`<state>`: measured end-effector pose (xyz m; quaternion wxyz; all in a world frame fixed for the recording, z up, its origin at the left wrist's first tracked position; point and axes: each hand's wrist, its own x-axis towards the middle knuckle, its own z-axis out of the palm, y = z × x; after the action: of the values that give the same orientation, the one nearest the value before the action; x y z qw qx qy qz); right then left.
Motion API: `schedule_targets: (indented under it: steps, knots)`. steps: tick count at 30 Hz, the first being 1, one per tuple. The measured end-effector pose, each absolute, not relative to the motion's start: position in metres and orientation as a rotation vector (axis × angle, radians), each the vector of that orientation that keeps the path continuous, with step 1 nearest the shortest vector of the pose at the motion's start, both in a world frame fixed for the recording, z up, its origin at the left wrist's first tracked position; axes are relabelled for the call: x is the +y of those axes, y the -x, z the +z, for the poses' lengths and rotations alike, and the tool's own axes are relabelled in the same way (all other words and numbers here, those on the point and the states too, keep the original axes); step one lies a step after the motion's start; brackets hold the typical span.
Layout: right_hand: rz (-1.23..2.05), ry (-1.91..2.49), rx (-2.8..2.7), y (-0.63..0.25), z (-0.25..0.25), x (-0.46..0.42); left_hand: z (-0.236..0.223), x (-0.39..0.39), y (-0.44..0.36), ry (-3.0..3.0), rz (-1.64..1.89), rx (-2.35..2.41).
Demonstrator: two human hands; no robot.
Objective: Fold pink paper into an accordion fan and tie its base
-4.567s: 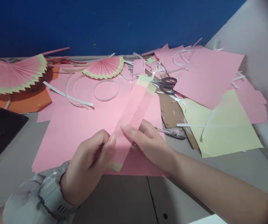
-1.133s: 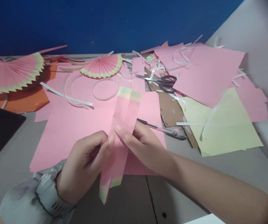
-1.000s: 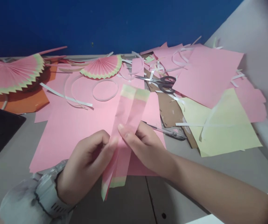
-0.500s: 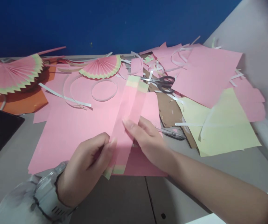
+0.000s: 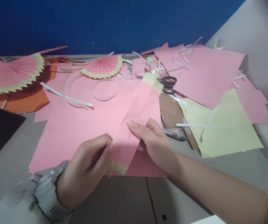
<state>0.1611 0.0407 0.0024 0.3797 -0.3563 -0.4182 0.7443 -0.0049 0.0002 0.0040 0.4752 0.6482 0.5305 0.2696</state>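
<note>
A long folded pink paper strip with pale green ends lies slanted over a large pink sheet. My left hand, with a grey watch on its wrist, pinches the strip's near left edge. My right hand grips the strip's middle, thumb on top and fingers underneath. The strip's far green end reaches up toward the scissors.
Two pink pleated fans lie at the back, on orange paper. Yellow paper, more pink sheets, a pen, brown card and white paper curls lie at the right. A black tablet lies at the left.
The strip was lifted and tilted upright about a second ago. It is now lowered again, slanting right toward the scissors, and my right hand has shifted slightly right along it.
</note>
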Motion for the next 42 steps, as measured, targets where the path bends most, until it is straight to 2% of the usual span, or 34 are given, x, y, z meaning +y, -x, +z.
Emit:
schedule_targets:
  steps: [15,42]
  knots:
    - [1.906,0.979,-1.024,-0.1604,-0.0003,0.0416,0.0059,-0.0011,0.0046,-1.435,0.649,1.245]
    - [1.865,1.022,-1.115,-0.1581,-0.0008,0.0407,0.0019,-0.0017,0.0063,-1.547,0.757,1.359]
